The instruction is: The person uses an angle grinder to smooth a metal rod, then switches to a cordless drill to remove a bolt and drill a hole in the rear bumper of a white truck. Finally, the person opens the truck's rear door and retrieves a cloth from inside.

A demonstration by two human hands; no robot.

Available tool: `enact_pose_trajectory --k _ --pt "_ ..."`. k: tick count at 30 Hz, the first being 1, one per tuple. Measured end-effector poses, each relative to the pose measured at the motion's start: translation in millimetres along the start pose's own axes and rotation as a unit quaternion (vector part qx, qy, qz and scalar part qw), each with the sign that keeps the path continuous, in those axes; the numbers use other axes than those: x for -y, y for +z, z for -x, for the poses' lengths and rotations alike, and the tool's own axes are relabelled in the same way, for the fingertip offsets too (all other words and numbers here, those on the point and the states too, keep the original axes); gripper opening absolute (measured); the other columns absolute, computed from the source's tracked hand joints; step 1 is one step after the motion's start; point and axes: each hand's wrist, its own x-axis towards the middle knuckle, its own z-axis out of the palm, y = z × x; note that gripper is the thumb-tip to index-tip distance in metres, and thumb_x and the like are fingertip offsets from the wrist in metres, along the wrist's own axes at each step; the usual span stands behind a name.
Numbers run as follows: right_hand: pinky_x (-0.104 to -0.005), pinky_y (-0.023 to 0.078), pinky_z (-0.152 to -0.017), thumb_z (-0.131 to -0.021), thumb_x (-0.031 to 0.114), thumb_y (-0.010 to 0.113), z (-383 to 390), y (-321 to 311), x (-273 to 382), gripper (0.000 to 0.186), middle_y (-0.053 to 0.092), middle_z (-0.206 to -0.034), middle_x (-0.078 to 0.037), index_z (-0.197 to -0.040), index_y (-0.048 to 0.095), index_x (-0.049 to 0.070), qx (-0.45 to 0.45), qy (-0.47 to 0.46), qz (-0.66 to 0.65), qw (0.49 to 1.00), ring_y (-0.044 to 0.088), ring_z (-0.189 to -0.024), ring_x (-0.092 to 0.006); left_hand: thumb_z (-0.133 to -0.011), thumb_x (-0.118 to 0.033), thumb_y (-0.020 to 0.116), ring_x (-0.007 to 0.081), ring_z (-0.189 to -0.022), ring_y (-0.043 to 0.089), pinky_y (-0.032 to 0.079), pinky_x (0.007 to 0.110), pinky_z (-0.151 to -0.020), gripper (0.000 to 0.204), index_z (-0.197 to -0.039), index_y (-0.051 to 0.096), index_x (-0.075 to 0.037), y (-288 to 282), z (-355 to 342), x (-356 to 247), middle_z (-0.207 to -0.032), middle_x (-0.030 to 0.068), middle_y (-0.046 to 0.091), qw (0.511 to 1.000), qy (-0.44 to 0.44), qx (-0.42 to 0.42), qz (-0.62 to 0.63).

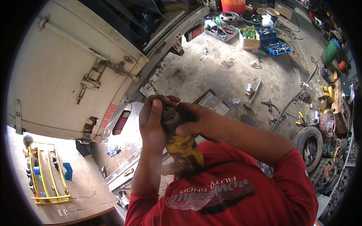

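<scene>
A worn yellow power tool (183, 150), apparently a drill, is held upright close to my red shirt, its dark front end pointing up and away from me. Around the left side of that dark end (172, 119) my left hand (152, 118) is closed, fingers curled over the top. My right hand (192, 119) grips the same end from the right, thumb below and fingers above. A thin bit-like piece (155, 89) sticks out past the fingertips. Fingers and palms hide much of the front end, and the tool's lower part rests against the shirt.
A truck's open white rear door (68, 75) stands at the left, with a latch bar. Blue toolboxes (275, 46) and a carton of green bottles (249, 39) lie at the far right. A hammer (253, 95) and a tyre (308, 147) are on the floor.
</scene>
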Motion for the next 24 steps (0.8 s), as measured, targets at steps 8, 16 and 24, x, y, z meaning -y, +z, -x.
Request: enact_pose_trajectory --k 8,16,24 --pt "-0.0351 0.046 -0.106 -0.086 0.027 0.084 2.6 -4.2 2.0 0.073 0.062 -0.134 -0.012 -0.143 0.051 -0.003 0.019 0.059 -0.035 0.997 0.057 -0.126 -0.0217 -0.11 -0.033 0.053 0.0278 -0.112 0.064 0.05 0.04 -0.099 0.037 -0.103 0.062 0.002 3.4 4.0 -4.2 -0.1 0.0153 0.068 1.0 -0.015 -0.012 -0.018" --pt "-0.0344 0.049 -0.1 -0.083 0.033 0.086 5.2 1.3 0.4 0.076 0.065 -0.128 -0.013 -0.141 0.053 -0.004 0.013 0.037 -0.007 0.999 0.06 -0.12 -0.0205 -0.109 -0.036 0.056 0.0273 -0.11 0.064 0.049 0.039 -0.099 0.039 -0.103 0.062 0.002 3.9 5.9 -1.9 -0.102 0.0159 0.068 1.0 -0.01 -0.009 -0.018" --pt "-0.0337 0.05 -0.094 -0.084 0.042 0.085 5.4 -2.9 -9.2 0.075 0.066 -0.121 -0.012 -0.136 0.055 -0.004 0.022 0.024 0.065 0.997 0.061 -0.112 -0.0188 -0.108 -0.036 0.057 0.0256 -0.108 0.063 0.049 0.037 -0.096 0.039 -0.103 0.062 0.002 6.9 9.8 -1.5 -0.103 0.0163 0.068 0.999 -0.014 -0.014 -0.028"
